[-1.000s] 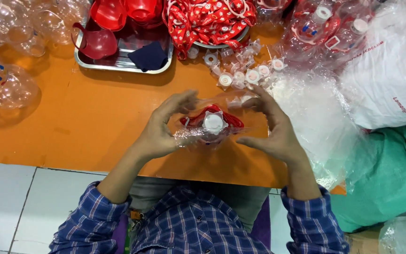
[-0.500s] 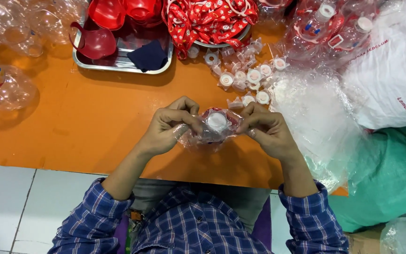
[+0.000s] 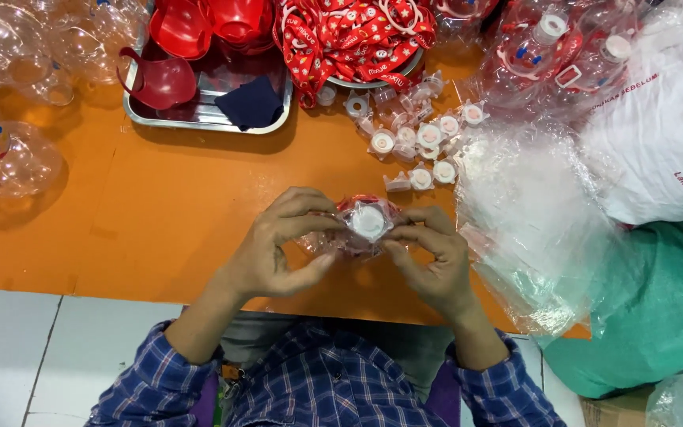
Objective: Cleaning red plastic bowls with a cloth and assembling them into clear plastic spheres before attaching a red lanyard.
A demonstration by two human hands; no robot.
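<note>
Left hand [image 3: 274, 253] and right hand [image 3: 435, 257] both pinch the clear bottle [image 3: 349, 233] with white cap [image 3: 368, 222] above the tabletop [image 3: 160, 213]; we should grip evenly and keep the cap centred.

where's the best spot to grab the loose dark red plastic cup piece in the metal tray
Probably by its upper rim edge, coming from above and from the tray's open left side. The dark red plastic cup piece lies tilted against the left wall of the rectangular metal tray, its curved rim raised and exposed. The navy blue cloth sits to its right and other red cup pieces crowd behind it, so those sides look tighter.
</note>
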